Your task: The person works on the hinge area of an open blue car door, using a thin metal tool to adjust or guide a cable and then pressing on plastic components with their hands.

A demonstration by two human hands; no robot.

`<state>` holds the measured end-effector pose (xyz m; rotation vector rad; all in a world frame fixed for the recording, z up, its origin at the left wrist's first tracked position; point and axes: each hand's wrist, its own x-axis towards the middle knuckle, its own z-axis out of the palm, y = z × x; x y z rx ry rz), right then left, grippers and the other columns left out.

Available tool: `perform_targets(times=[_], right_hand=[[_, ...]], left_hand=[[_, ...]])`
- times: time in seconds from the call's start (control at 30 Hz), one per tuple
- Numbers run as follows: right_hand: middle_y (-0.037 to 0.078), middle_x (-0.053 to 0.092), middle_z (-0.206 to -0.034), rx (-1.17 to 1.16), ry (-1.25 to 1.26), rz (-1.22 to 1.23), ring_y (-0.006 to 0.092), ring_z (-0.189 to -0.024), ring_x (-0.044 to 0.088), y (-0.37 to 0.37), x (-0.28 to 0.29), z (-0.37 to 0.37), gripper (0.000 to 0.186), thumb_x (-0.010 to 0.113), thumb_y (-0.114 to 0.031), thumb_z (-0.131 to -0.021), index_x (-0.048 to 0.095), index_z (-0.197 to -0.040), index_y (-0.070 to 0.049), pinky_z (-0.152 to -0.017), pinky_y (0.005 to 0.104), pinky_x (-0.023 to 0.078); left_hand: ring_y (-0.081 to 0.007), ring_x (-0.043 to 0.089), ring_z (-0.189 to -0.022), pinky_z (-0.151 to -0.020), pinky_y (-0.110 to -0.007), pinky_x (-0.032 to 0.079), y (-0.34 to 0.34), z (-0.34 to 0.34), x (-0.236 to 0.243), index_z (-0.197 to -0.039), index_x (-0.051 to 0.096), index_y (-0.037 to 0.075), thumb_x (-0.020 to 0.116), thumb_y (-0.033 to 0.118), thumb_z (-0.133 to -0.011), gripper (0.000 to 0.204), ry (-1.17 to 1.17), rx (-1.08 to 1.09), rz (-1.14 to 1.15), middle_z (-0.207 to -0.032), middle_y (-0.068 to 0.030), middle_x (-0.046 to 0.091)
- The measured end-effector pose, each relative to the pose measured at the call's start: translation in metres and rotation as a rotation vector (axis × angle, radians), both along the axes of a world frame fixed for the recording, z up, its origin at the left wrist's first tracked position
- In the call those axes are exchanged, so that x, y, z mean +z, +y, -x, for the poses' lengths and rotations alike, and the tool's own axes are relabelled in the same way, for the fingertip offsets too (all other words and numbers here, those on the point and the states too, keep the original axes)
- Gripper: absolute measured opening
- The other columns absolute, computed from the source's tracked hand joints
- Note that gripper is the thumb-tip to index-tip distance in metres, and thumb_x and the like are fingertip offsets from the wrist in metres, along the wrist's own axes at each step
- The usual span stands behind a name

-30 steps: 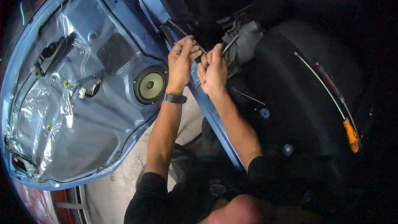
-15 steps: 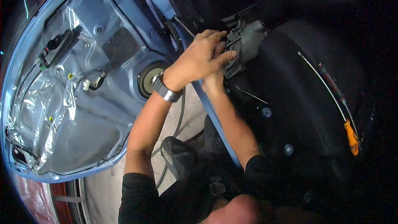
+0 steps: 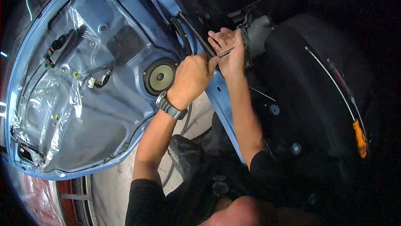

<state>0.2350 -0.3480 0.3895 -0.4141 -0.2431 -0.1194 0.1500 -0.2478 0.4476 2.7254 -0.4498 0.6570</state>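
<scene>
My left hand (image 3: 192, 75), with a watch (image 3: 168, 105) on its wrist, is closed with thumb and fingers around a thin metal rod (image 3: 227, 53). The free end of the rod lies across the palm of my right hand (image 3: 229, 52). That palm is turned up, with the fingers stretched out and slightly apart. Behind the fingertips a long dark bar (image 3: 194, 31) slants down from the blue door frame; its lower end is hidden by my hands. A grey plastic housing (image 3: 259, 33) sits just beyond my right hand.
The blue car door (image 3: 90, 140) stands open at left, with clear film, a speaker (image 3: 160, 76) and a loose white connector (image 3: 91, 82). On the dark surface at right lie an orange-handled screwdriver (image 3: 359, 138), a dark-handled screwdriver (image 3: 337, 75), a thin rod (image 3: 263, 94) and round washers (image 3: 274, 109).
Both hands have drawn back from the grey housing. My left hand has moved lower with the thin rod, and my right hand, earlier mostly hidden beneath it, now shows its upturned palm.
</scene>
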Motion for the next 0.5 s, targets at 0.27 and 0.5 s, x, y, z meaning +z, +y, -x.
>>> perform_targets(times=[0.27,0.5], right_hand=[[0.015,0.059,-0.068,-0.110,-0.120,-0.065,0.0287,-0.076,0.065,0.033,0.013,0.011,0.067,0.025,-0.065,-0.092,0.051,-0.078,-0.005,-0.075,0.0366,0.051],[0.000,0.029,-0.046,0.061,-0.177,-0.195,0.0174,-0.038,0.036,0.023,0.031,0.014,0.062,0.022,-0.066,-0.093,0.028,-0.057,-0.015,-0.051,0.0373,0.045]], left_hand=[[-0.0425,0.061,-0.067,-0.063,-0.044,0.047,0.016,-0.012,0.019,-0.074,0.061,-0.007,0.048,0.033,-0.095,0.047,0.244,0.007,0.091,-0.067,-0.0287,0.058],[-0.0367,0.062,-0.068,-0.069,-0.042,0.049,0.032,-0.048,-0.019,-0.076,0.063,-0.008,0.043,0.037,-0.093,0.052,0.214,-0.104,0.062,-0.071,-0.0282,0.060]])
